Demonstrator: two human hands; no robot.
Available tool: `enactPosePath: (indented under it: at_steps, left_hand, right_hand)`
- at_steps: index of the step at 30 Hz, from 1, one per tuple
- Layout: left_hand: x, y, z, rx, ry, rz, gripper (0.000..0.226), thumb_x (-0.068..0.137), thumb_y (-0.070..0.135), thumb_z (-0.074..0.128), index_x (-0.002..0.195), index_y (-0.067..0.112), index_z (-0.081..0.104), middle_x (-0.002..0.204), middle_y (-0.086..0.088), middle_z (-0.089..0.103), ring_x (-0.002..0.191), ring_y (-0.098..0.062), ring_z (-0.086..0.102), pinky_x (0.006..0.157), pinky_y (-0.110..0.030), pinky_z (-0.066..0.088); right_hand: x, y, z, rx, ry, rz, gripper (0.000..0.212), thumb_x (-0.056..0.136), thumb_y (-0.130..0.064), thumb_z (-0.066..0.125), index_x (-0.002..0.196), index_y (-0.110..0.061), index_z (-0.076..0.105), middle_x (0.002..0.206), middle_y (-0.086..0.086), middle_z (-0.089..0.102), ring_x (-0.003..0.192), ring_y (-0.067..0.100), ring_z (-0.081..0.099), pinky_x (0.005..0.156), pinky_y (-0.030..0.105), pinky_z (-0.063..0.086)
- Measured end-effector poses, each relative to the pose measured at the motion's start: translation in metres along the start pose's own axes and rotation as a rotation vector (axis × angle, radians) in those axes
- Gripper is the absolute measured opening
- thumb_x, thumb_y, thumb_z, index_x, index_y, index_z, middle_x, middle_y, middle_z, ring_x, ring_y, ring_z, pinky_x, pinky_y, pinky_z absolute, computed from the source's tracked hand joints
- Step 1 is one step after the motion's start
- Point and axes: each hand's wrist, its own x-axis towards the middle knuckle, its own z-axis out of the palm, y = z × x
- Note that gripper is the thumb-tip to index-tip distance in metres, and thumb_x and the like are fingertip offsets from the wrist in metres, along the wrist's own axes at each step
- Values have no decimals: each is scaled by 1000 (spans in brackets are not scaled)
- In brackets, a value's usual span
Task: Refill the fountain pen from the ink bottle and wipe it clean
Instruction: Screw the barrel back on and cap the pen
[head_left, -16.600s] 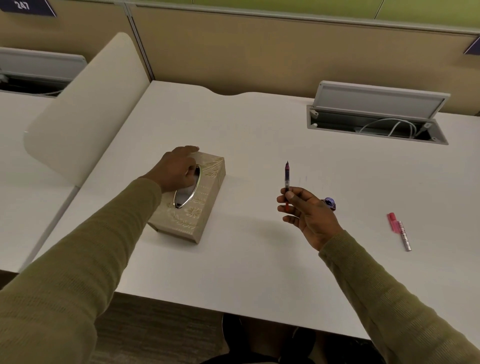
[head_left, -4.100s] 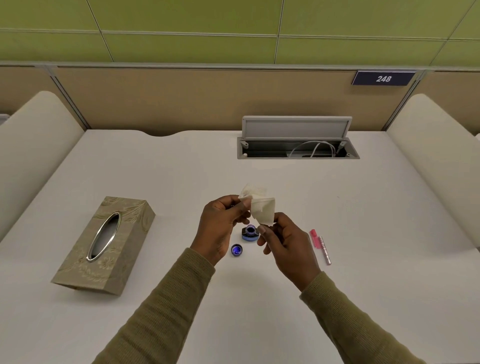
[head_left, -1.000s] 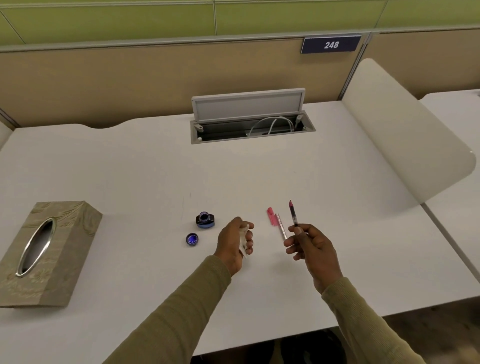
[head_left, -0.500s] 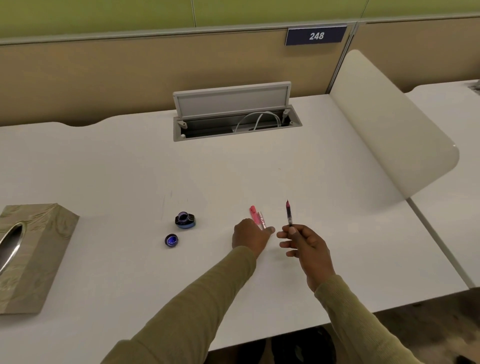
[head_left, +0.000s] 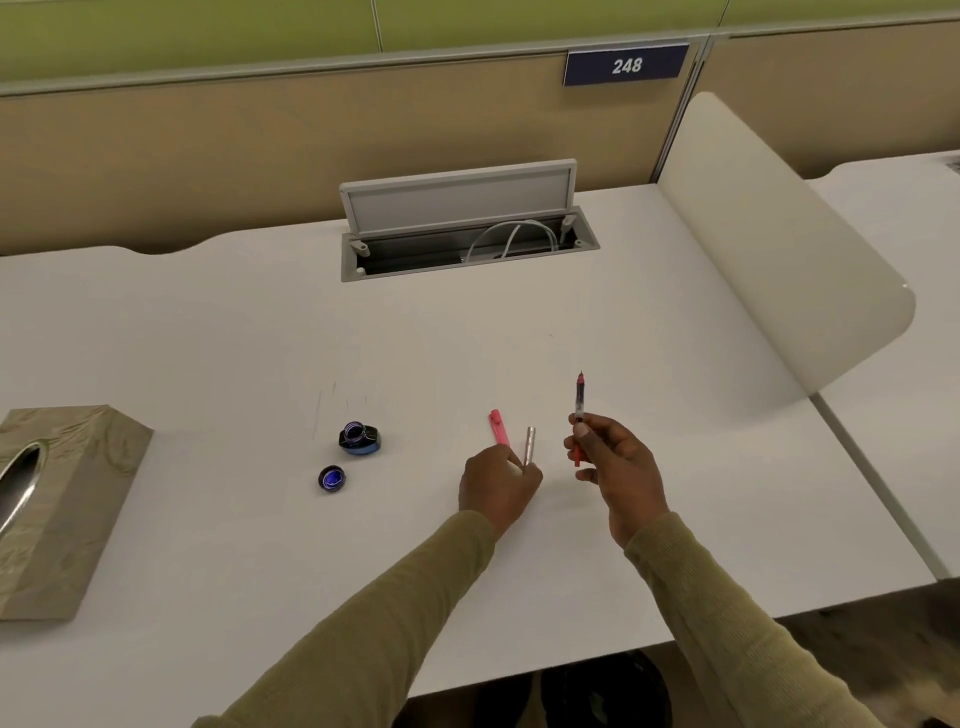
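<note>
Head view: right hand (head_left: 613, 467) is gripping pen (head_left: 578, 410) upright, left hand (head_left: 498, 486) is pinching silver barrel (head_left: 529, 446) at its 12 o'clock; fumbling risks ink smears.

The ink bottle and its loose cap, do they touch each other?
Apart. The head view shows bare white desk between the ink bottle and the cap.

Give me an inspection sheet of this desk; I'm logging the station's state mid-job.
Surface: white desk, faint marks near the bottle.
Job's things: open blue glass ink bottle; its round blue cap lying apart; pink pen barrel; silver metal pen sleeve; beige tissue box.
Clutter: nothing seen.
Grippers: left hand pinching the sleeve; right hand holding the slim red-and-clear pen section upright.
Cables: white cable in the open grey desk hatch.
Surroundings: tan partition, sign "248", cream divider.
</note>
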Motion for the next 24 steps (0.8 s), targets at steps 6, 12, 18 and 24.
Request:
enactPosePath:
  at_steps: [6, 12, 18, 24]
  left_hand:
    - [-33, -6, -37, -157, -14, 210, 17, 86, 31, 68, 77, 18, 60, 78, 6, 67, 76, -6, 60, 62, -8, 39]
    - [-49, -16, -67, -139, -1, 343, 16, 86, 33, 68, 80, 20, 61, 77, 5, 66, 75, -13, 61, 63, -3, 43]
    - [-47, -27, -98, -176, 71, 370, 16, 87, 30, 66, 82, 17, 59, 77, 3, 64, 77, -14, 59, 66, -9, 47]
    - [-48, -40, -124, -206, 67, 385, 16, 86, 35, 63, 82, 20, 59, 74, 6, 62, 74, -16, 61, 69, -15, 52]
  right_hand:
    - [14, -22, 12, 18, -40, -19, 18, 98, -25, 62, 112, -16, 69, 93, 6, 79, 96, 23, 72, 81, 40, 54]
    - [11, -51, 43, 8, -158, -59, 18, 100, -23, 58, 112, -14, 67, 95, 5, 80, 99, 21, 74, 92, 45, 53]
    - [-3, -63, 75, -78, -224, -134, 17, 100, -22, 57, 111, -13, 67, 94, 5, 80, 98, 19, 74, 88, 39, 53]
    - [-16, -69, 100, -109, -262, -170, 17, 100, -20, 58, 111, -13, 67, 94, 5, 80, 100, 18, 74, 92, 42, 53]
